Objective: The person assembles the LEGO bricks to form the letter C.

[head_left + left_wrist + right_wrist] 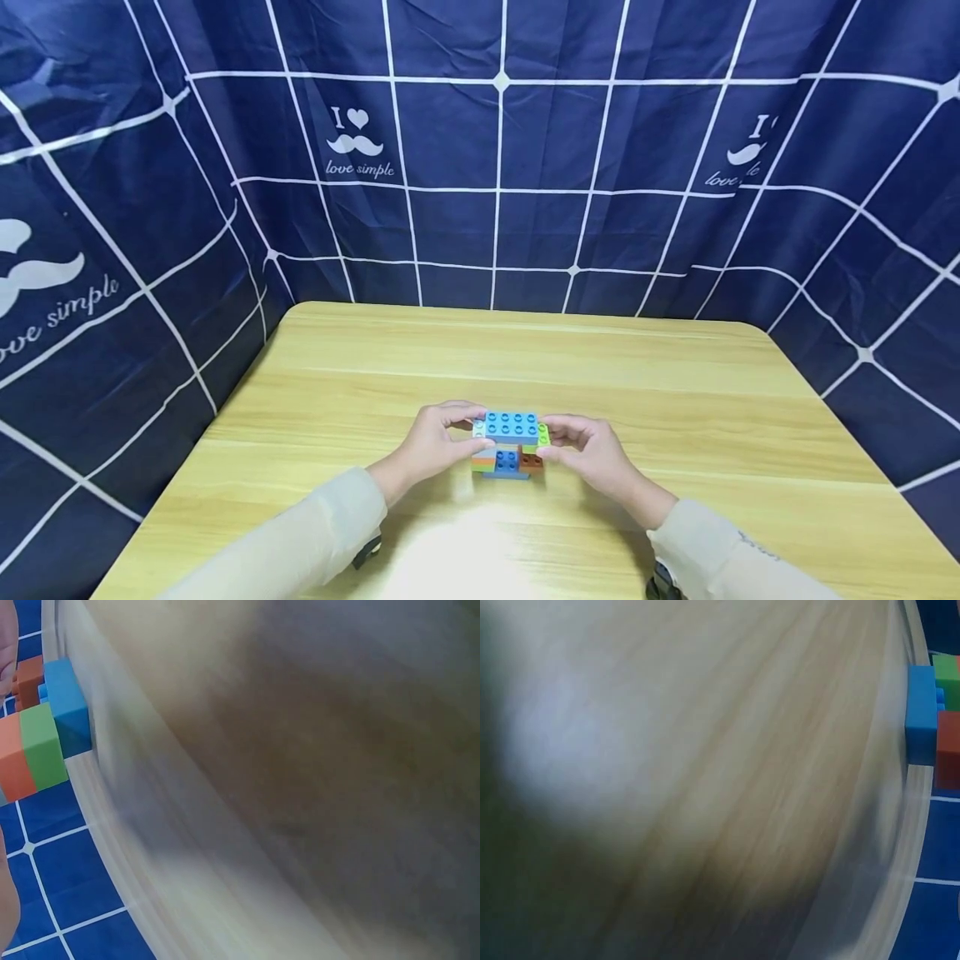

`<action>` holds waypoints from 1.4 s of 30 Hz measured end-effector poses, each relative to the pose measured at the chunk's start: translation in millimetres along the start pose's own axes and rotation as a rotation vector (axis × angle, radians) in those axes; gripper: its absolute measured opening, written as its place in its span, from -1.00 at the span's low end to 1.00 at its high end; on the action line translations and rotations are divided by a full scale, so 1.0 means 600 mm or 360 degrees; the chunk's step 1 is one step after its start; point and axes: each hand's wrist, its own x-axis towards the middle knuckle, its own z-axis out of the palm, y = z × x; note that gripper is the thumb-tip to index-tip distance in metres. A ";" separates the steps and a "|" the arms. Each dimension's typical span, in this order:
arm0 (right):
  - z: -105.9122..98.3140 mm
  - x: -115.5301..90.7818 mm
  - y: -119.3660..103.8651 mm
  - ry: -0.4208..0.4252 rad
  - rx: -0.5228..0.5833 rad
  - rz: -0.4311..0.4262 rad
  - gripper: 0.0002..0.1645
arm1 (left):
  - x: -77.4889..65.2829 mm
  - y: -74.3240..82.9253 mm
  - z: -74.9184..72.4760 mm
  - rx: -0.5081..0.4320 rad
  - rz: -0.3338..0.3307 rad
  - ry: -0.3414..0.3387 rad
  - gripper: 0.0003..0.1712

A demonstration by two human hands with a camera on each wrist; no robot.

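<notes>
A small build of toy building bricks stands on the wooden table (360,367), in front of the person. Across its top lies a blue brick (512,422) with rows of studs, between a pale brick (478,429) on the left and a lime green brick (543,435) on the right. The left hand (435,439) pinches the pale end between thumb and fingers. At the lime end, the right hand (588,450) grips with thumb and fingertips. Lower down are a blue base brick (69,705), a green brick (43,746), an orange brick (15,757) and a red-brown brick (949,750).
Dark blue cloth (450,225) with white grid lines hangs behind the table and along both sides. Light sleeves (330,517) cover the forearms, and a dark strap (367,552) shows under the left one. A bright glare lies on the near tabletop.
</notes>
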 end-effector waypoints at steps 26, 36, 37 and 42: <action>-0.002 0.003 -0.002 0.0011 -0.0039 0.0032 -0.57 | 0.007 0.010 0.003 -0.0079 -0.0098 -0.0024 -0.56; -0.002 0.003 0.003 0.0001 0.0023 -0.0040 -0.57 | 0.006 0.009 0.003 -0.0092 -0.0126 -0.0040 -0.46; -0.002 0.003 0.003 -0.0001 0.0028 -0.0040 -0.57 | 0.004 0.007 0.003 -0.0097 -0.0126 -0.0040 -0.42; -0.003 0.002 0.004 -0.0013 0.0027 -0.0010 -0.56 | -0.006 -0.002 0.000 -0.0102 -0.0090 -0.0016 -0.32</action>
